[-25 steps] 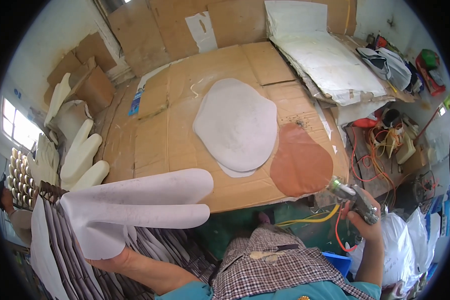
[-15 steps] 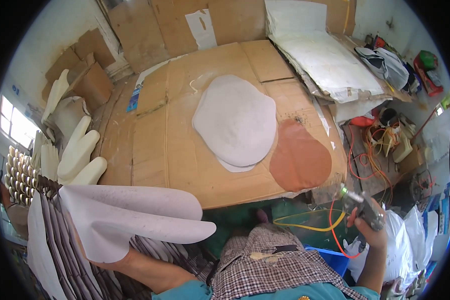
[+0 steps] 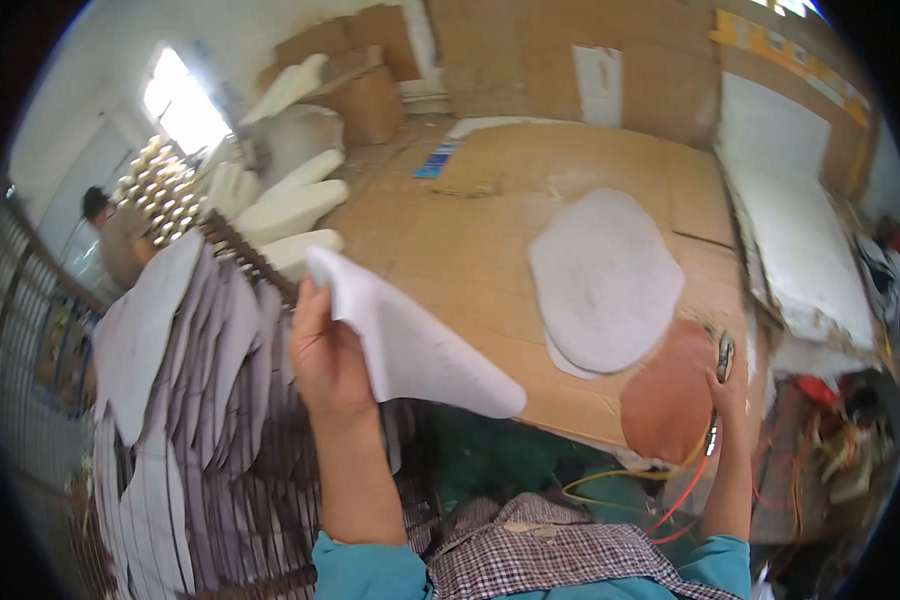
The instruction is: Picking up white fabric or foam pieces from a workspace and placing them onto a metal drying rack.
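Observation:
My left hand (image 3: 332, 365) is closed on the edge of a curved, pale lilac-grey sheet (image 3: 420, 350), which droops to the right over the near table edge. In my right hand (image 3: 730, 390) is a small metal spray gun (image 3: 725, 352), held beside the brown rounded piece (image 3: 668, 405) at the table's right. Orange hose (image 3: 682, 500) and yellow hose (image 3: 610, 500) trail below that hand. Farther in, a stack of pale grey rounded sheets (image 3: 605, 280) lies on the cardboard-covered table (image 3: 450, 235).
Many grey sheets hang on a rack (image 3: 160, 350) at my left. Cream foam pieces (image 3: 290, 210) lie behind it. White sheets (image 3: 800, 250) are piled at the right, above a cluttered lower shelf (image 3: 820, 440). Another person (image 3: 125, 245) is at the far left.
The view has turned left. My left hand has come away from the rack with the pale sheet. My right hand has brought the spray gun up beside the brown piece.

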### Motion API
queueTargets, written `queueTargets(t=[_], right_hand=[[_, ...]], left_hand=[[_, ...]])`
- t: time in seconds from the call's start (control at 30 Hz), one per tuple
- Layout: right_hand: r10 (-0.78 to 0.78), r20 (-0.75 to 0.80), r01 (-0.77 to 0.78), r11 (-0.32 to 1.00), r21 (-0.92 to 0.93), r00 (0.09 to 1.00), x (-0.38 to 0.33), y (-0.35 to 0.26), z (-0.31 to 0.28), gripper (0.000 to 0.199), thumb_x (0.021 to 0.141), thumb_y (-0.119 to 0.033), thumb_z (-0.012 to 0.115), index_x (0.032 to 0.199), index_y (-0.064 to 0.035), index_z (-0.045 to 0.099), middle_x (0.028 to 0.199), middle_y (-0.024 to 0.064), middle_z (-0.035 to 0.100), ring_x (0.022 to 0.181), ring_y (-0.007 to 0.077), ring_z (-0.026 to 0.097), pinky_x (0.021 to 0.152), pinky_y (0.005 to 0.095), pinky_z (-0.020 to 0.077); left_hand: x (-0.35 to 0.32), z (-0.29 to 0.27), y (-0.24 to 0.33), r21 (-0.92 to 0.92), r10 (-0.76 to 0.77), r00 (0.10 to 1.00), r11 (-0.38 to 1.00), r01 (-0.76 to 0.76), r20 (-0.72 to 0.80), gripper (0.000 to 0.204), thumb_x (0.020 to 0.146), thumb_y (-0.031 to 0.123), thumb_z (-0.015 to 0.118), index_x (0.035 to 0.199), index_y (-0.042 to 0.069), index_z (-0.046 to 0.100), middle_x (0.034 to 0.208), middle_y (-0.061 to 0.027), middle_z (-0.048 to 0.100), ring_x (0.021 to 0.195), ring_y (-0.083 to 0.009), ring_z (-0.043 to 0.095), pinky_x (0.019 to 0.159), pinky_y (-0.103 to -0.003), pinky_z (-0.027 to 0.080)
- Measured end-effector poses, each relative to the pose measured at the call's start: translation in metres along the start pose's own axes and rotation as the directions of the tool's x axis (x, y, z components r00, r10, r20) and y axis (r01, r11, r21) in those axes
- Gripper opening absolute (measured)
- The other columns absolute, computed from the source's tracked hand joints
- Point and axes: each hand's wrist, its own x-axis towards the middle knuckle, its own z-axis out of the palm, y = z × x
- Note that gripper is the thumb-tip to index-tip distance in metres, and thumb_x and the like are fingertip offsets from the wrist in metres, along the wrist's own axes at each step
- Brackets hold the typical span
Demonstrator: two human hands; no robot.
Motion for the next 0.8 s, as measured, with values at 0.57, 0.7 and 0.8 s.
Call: queueTargets(t=[0.57, 0.7, 0.8], right_hand=[[-0.57, 0.302, -0.635, -0.584, 0.505, 0.764, 0.192, -0.381, -0.044, 0.066, 0.071, -0.005, 0.052, 0.134, -0.0054, 0.033, 0.127, 0.0069, 0.043, 0.101, 0.016, 0.054, 0.086, 0.0296, 0.046], [-0.581, 0.032, -0.508, -0.683, 0.524, 0.814, 0.217, -0.482, -0.173, 0.06, 0.075, -0.006, 0.052, 0.133, -0.0046, 0.035, 0.114, 0.0065, 0.053, 0.094, 0.0126, 0.057, 0.079, 0.0246, 0.0482], [-0.69, -0.155, -0.496, -0.64, 0.587, 0.707, 0.227, -0.542, -0.217, 0.048, 0.079, -0.006, 0.05, 0.127, -0.007, 0.045, 0.108, 0.0079, 0.054, 0.093, 0.0137, 0.053, 0.085, 0.027, 0.0448]], left_hand=[[-0.112, 0.088, 0.162, 0.374, 0.636, 0.757, 0.745, -0.553, -0.147, 0.016, 0.086, 0.016, 0.048, 0.088, 0.002, 0.057, 0.083, -0.009, 0.061, 0.077, -0.0198, 0.06, 0.07, -0.034, 0.05], [-0.183, 0.087, 0.246, 0.489, 0.71, 0.649, 0.684, -0.542, -0.273, 0.029, 0.079, 0.011, 0.054, 0.106, -0.001, 0.052, 0.093, -0.0121, 0.06, 0.084, -0.0254, 0.059, 0.077, -0.038, 0.049], [-0.237, 0.087, 0.291, 0.687, 0.793, 0.531, 0.565, -0.457, -0.299, 0.041, 0.074, 0.001, 0.056, 0.114, 0.0, 0.046, 0.1, -0.0146, 0.056, 0.089, -0.0272, 0.056, 0.082, -0.039, 0.046]])
